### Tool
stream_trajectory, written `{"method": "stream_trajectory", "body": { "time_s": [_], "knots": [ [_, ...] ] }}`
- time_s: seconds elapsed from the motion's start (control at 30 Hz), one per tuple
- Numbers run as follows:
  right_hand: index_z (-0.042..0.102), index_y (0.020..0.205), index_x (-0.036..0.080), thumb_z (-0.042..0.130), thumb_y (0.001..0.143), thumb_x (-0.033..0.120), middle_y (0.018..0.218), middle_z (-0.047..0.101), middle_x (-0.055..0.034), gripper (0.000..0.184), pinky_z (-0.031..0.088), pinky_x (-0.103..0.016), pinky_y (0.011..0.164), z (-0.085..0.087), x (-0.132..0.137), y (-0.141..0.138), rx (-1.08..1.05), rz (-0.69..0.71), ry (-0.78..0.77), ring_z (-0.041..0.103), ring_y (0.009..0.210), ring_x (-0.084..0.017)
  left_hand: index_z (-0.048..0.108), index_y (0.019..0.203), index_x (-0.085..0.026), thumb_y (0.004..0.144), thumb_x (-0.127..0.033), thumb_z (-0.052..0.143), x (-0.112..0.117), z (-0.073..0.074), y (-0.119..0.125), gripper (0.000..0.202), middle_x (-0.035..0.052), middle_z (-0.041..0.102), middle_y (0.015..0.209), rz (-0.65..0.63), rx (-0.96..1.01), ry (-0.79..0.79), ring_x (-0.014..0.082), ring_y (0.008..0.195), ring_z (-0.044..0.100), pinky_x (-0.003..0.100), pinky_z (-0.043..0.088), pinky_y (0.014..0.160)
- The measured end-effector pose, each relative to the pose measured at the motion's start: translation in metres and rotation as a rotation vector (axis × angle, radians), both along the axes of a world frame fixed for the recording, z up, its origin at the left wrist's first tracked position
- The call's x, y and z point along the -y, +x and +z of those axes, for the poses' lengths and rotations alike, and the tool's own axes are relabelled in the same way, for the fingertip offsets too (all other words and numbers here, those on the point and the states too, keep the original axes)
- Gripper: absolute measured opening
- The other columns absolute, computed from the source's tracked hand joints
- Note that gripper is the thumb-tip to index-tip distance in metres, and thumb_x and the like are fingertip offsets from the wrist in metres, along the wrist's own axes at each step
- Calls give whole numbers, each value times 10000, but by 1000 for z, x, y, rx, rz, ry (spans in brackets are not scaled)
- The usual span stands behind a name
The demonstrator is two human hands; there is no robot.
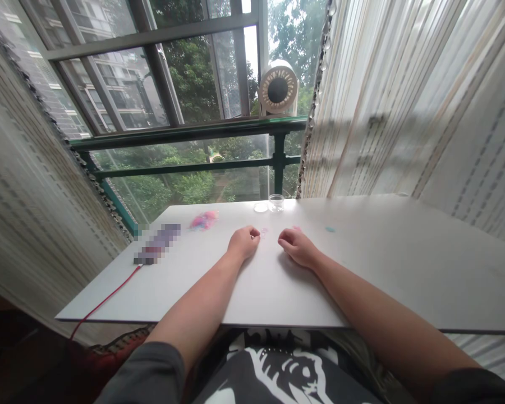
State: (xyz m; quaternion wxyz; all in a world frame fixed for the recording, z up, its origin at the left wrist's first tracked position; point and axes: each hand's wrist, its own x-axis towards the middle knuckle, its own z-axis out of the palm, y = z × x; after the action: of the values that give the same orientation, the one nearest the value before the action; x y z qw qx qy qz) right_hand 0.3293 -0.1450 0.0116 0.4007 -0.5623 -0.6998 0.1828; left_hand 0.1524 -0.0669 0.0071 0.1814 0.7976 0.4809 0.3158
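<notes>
My left hand rests low over the white table, its thumb and fingers drawn together in a pinch. Whatever is in that pinch is too small to make out. Just right of its fingertips lie a few tiny pale pink pieces. My right hand faces it a short gap away, fingers curled closed, with their contents hidden. Small pink pieces show just beyond its knuckles. Farther right is a little teal cluster. A loose heap of pink, orange and blue bits lies at the back left.
At the table's far edge stand a clear round container and a flat round lid. A blurred-out device with a red cable lies at left. Behind are a green railing, a white fan and curtains.
</notes>
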Motion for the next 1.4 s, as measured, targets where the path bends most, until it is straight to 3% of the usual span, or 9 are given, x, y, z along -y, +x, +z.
{"method": "stream_trajectory", "body": {
  "time_s": [0.33,0.57,0.73,0.83,1.03,1.2,1.4],
  "knots": [
    [523,691,168,460,725,290,596,534,16,141,356,-255,581,2,1,0,-4,10,-12,444,530,-105,640,811,-213,710,-242,531,-7,6,-14,152,24,664,791,23,9,-2,159,705,586,257,435,652],
    [531,697,167,461,724,282,584,514,20,138,352,-245,569,1,1,0,2,28,-7,439,537,-105,657,865,-221,716,-281,531,7,4,-4,203,25,660,783,-165,-100,-35,159,708,587,259,448,702],
    [532,699,165,464,722,288,583,513,21,142,349,-242,560,1,1,-1,-2,28,-13,433,529,-101,672,871,-227,714,-187,515,8,2,1,225,23,649,985,-256,-25,-19,179,955,564,276,394,894],
    [531,693,164,468,720,285,574,513,25,139,353,-248,586,2,2,-1,8,23,-7,429,529,-99,674,891,-226,704,-163,517,8,3,-1,253,19,632,1042,-298,-8,-13,180,1012,539,273,367,933],
    [536,685,164,469,722,286,578,514,17,144,346,-242,569,3,3,-2,32,29,-11,438,554,-106,691,825,-214,709,-325,522,12,9,-6,234,27,679,842,-251,-72,-111,177,773,602,257,453,743],
    [543,672,158,475,710,281,577,509,21,146,345,-238,563,1,2,0,24,37,-19,437,555,-105,697,800,-194,687,-377,530,23,15,0,273,25,678,746,-426,-69,-211,154,702,594,222,454,669],
    [543,674,158,467,713,283,576,506,20,152,337,-236,549,3,2,0,33,42,-26,433,548,-105,697,787,-197,682,-392,544,25,12,1,269,22,680,739,-472,-9,-221,149,687,599,212,450,634]
  ]
}}
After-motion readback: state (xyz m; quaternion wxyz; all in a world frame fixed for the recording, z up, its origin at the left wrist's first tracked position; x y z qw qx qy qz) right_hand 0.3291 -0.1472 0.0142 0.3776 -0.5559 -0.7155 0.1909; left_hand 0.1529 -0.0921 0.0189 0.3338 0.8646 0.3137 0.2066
